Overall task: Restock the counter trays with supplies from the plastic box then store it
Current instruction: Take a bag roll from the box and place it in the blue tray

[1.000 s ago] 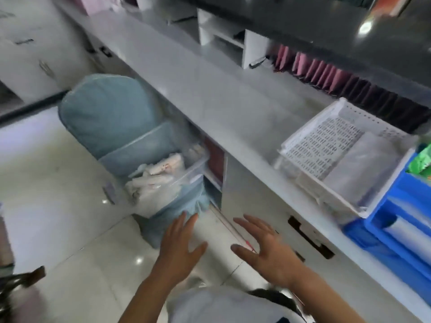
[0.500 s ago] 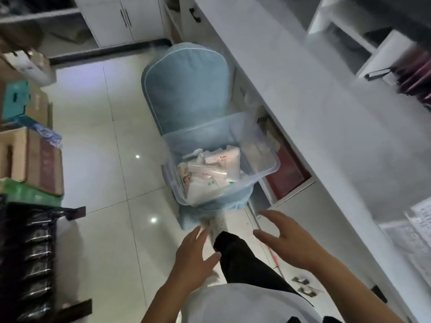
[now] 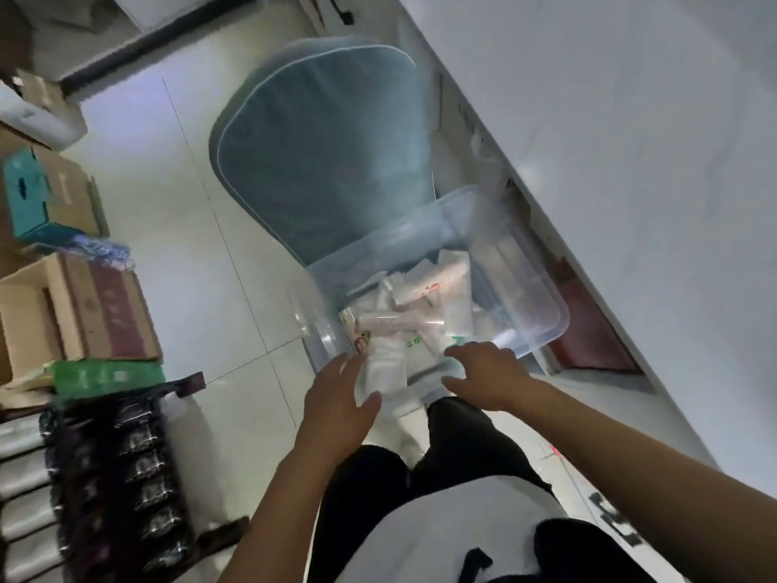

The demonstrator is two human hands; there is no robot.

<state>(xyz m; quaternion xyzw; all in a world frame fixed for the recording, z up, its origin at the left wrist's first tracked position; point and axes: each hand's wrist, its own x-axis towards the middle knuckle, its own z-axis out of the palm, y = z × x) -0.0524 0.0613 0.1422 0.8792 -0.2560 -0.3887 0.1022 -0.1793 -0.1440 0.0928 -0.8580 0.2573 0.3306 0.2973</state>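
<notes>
Both hands came forward since half a second back: left hand (image 3: 336,397) and right hand (image 3: 487,376), fingers spread, reach the near rim of the plastic box (image 3: 534,296) on the blue chair (image 3: 319,162); can't tell whether they're gripping.

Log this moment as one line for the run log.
phase: reaching for box | left hand: open, at near rim | right hand: open, at near rim | plastic box: on blue chair, packets inside | grip: none yet

plastic box (image 3: 534,288) near rim hidden by hands (image 3: 487,374), packet (image 3: 403,330) print blurred
</notes>
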